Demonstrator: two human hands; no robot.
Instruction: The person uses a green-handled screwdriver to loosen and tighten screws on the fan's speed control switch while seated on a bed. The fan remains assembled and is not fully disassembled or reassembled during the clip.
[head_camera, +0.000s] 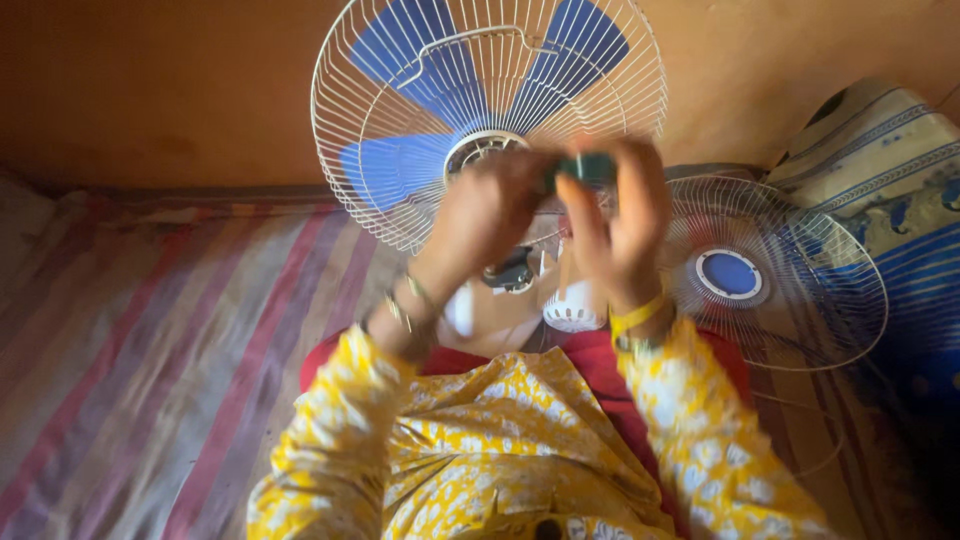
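Observation:
A fan with blue blades (400, 165) inside a white wire rear guard (350, 110) stands tilted in front of me. My left hand (485, 215) is raised at the fan's hub (480, 150). My right hand (620, 215) is beside it, fingers closed on a small dark green object (590, 168), blurred by motion. Both hands meet just right of the hub. The white motor housing (572, 310) shows below my wrists. I wear yellow patterned sleeves and bangles.
The detached front wire guard (830, 300) with a round blue centre badge (729, 274) lies to the right. A striped cloth (150, 340) covers the surface on the left. A blue and cream patterned cushion (890, 170) sits at the far right. An orange wall is behind.

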